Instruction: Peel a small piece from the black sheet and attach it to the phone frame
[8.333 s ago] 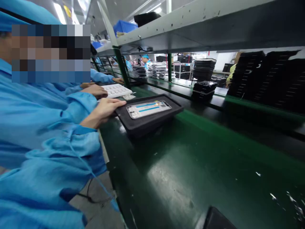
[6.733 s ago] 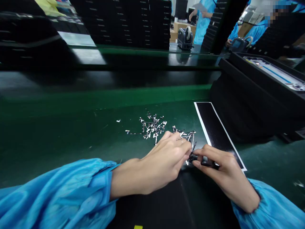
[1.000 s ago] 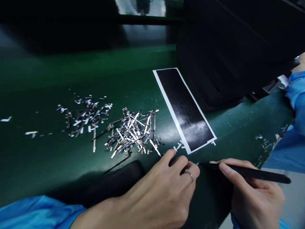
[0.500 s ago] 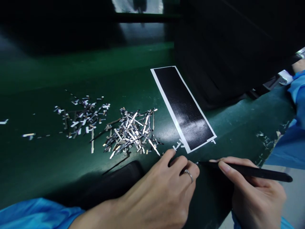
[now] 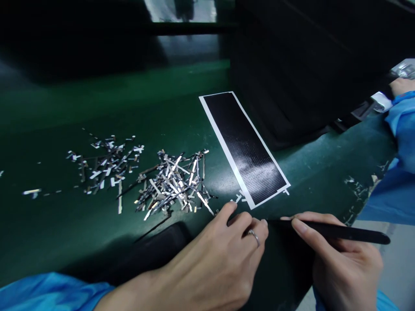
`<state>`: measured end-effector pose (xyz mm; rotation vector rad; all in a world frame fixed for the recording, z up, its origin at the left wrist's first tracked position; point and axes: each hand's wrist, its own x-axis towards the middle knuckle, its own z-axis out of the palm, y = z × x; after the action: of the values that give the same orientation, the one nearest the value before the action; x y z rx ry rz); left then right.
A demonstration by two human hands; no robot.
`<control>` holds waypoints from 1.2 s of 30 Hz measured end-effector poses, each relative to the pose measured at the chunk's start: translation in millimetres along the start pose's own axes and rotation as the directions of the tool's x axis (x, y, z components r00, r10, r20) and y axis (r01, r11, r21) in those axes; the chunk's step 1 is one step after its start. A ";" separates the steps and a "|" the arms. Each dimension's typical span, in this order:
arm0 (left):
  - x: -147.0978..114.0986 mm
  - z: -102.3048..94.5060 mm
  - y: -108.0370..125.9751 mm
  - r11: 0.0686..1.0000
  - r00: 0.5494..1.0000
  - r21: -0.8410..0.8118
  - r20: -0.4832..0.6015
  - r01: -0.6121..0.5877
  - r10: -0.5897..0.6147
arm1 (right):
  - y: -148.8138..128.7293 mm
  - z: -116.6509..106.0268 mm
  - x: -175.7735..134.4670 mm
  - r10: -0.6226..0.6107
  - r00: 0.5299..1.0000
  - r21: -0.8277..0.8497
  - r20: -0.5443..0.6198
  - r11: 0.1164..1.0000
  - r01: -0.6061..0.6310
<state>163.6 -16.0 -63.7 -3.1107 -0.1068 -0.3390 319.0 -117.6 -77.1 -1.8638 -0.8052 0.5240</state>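
Black tweezers are pinched in my right hand, with their tip at the fingers of my left hand. My left hand is closed, fingers curled down near the table; whatever they hold is hidden beneath them. Just beyond its fingertips lie small white T-shaped pieces. A black sheet of fine strips with a white border lies past both hands. Left of it are a dense pile of thin metallic strips and a looser pile of similar small pieces.
A dark green table carries everything. Black cloth covers the back right. A dark object lies under my left forearm. At the right edge, another person's blue sleeve and hand show near the worn table edge.
The whole view has shifted slightly, so table items appear a little further left. The tweezers' tip now meets my left fingers, where a small bright bit showed before.
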 end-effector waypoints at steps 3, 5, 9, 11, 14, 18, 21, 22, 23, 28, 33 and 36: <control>-2.0 5.0 0.7 1.000 1.000 0.019 -0.024 0.004 -0.004 | 0.0 0.3 -0.3 -0.012 1.000 -0.002 0.003 1.000 0.012; -2.2 6.7 1.5 1.000 0.999 0.021 -0.033 0.003 -0.002 | 0.2 0.9 -0.9 -0.010 1.000 0.002 0.009 1.000 0.010; -1.4 9.3 3.0 0.999 0.999 -0.031 -0.030 0.021 -0.021 | 0.1 2.4 -1.7 -0.027 1.000 0.015 0.016 1.000 0.027; -1.5 9.5 3.3 0.999 0.999 -0.034 -0.021 0.027 -0.028 | -0.3 2.5 -1.5 -0.049 0.999 0.025 0.011 0.998 0.049; -2.8 7.9 3.7 1.000 1.000 -0.014 0.013 0.009 -0.009 | -0.8 2.0 -0.4 -0.073 0.997 0.014 0.024 0.997 0.073; -2.9 7.6 4.9 1.000 0.999 -0.007 0.035 -0.004 0.005 | -0.7 2.3 0.7 -0.064 0.997 -0.003 0.032 0.998 0.064; -0.8 10.2 5.2 1.000 1.000 0.001 0.016 -0.012 0.012 | -0.5 3.5 -0.2 -0.071 0.997 0.016 0.017 0.997 0.071; 0.0 11.0 5.0 1.000 1.000 0.002 -0.001 -0.013 0.013 | -0.4 3.8 -0.5 -0.079 0.997 0.019 0.009 0.997 0.079; 0.5 11.6 4.8 1.000 1.000 0.002 -0.013 -0.013 0.013 | -0.4 3.9 -0.9 -0.080 0.997 0.020 0.000 0.997 0.080; 0.1 12.3 4.6 1.000 0.999 0.001 -0.042 0.007 -0.007 | -0.8 2.6 -1.0 -0.061 0.998 0.013 -0.030 0.998 0.061; -1.3 14.6 6.6 0.997 0.993 -0.035 -0.095 0.068 -0.071 | -2.5 1.8 -0.5 -0.081 0.997 0.011 0.001 0.997 0.081; -2.6 15.4 7.3 0.996 0.993 -0.056 -0.088 0.069 -0.074 | -3.4 2.4 -0.8 -0.085 0.996 -0.013 -0.005 0.996 0.085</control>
<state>164.9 -23.2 -79.4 -3.1436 -0.2124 -0.4903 315.9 -115.7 -74.9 -1.8332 -0.8816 0.4613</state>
